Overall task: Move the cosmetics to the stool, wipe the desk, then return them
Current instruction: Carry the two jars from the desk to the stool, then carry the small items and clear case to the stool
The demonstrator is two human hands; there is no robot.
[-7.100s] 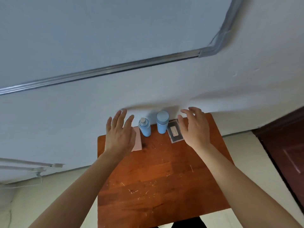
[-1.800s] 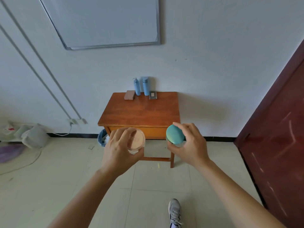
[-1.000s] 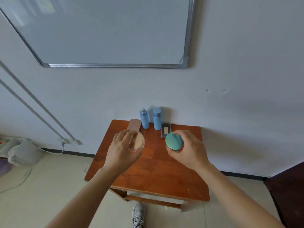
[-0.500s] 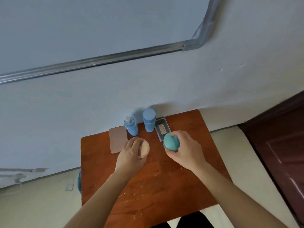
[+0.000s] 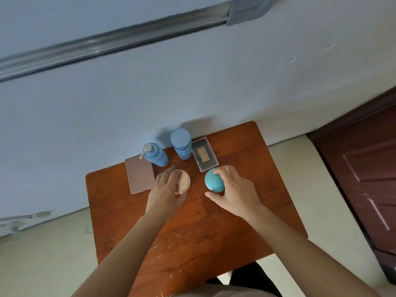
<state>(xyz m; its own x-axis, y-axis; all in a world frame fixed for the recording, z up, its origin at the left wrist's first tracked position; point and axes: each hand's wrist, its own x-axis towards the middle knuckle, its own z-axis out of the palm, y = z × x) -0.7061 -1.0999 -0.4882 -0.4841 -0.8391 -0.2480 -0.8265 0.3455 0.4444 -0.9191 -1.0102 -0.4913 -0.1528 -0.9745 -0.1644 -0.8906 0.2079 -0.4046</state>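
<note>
My left hand [image 5: 166, 192] grips a round clear jar with a beige lid [image 5: 182, 182], low over the wooden desk [image 5: 192, 232]. My right hand [image 5: 232, 190] holds a round teal compact [image 5: 213, 182] between fingers and thumb, also just at the desk top. Behind them, against the wall, stand a blue pump bottle [image 5: 155, 155] and a blue capped bottle [image 5: 181, 143]. A flat pink palette [image 5: 139, 175] lies at the left and a clear rectangular case [image 5: 204, 154] at the right of the bottles.
The desk stands against a pale wall with a whiteboard frame [image 5: 128, 39] above. A dark red door [image 5: 364, 179] is to the right. Pale tiled floor [image 5: 42, 264] surrounds the desk. The desk's near half shows small light scratches.
Both hands have come down and forward with the jar and the compact, from above the desk's middle to just in front of the bottles and case. My head has tilted closer over the desk.
</note>
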